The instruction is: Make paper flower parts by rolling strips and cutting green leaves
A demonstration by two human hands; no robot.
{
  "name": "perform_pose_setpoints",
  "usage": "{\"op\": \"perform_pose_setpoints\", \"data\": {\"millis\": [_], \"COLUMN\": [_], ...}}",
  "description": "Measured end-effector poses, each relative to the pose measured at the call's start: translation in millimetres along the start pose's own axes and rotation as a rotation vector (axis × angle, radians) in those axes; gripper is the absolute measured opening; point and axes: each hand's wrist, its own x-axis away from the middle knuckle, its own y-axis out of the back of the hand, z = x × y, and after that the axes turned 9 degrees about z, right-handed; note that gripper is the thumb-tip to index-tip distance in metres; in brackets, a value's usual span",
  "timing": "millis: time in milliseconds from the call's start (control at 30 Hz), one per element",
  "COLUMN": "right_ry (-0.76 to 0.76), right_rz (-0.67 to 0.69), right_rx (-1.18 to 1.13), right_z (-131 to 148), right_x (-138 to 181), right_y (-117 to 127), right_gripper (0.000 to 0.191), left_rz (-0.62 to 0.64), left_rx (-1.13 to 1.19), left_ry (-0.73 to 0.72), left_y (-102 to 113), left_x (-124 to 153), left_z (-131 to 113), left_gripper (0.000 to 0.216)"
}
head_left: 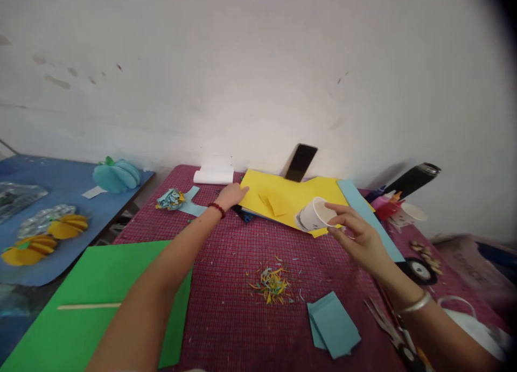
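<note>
My left hand [233,195] reaches far across the maroon checked table [226,286], fingers stretched out flat and touching the left edge of a yellow paper sheet [283,199]. My right hand [355,229] is curled, fingertips on the rim of a white paper cup [313,216] that lies tilted on the yellow sheet. A small folded yellow piece [274,202] rests on the sheet. A light blue paper strip [365,210] lies under the right hand.
A green sheet [97,291] with a wooden stick [89,306] lies near left. Paper scraps [271,283], folded blue paper [333,323], scissors [388,323], tape roll [420,269], a leaning phone [301,162], a black bottle [412,179]. Paper pumpkins [115,175] on a blue table.
</note>
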Motion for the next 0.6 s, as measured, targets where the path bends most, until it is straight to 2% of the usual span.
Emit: {"op": "perform_pose_setpoints", "data": {"millis": [100,167,300,467,600], "right_ry": [-0.017,-0.022,-0.035,-0.067,-0.097], "right_rz": [0.015,0.02,0.021,0.033,0.052], "right_rx": [-0.008,-0.011,-0.029,-0.076,-0.095], "right_z": [-6.5,-8.9,-6.6,-1.6,-6.6], "right_x": [5.5,7.3,7.3,8.8,13.5], "right_y": [-2.9,-5.3,-8.0,-9.4,-12.4], "right_gripper": [0.005,0.005,0.005,0.006,0.007], "left_rz": [0.016,0.009,-0.057,-0.177,-0.215], "left_rx": [-0.019,-0.04,-0.087,-0.201,-0.257], "left_ry": [-0.038,-0.059,-0.052,0.009,0.033], "left_y": [-21.5,-25.1,-8.5,22.5,23.9], "left_x": [7.2,11.5,2.3,-37.3,-70.4], "left_z": [-12.0,-14.0,-4.1,10.8,9.6], "left_gripper": [0.059,0.061,0.051,0.038,0.038]}}
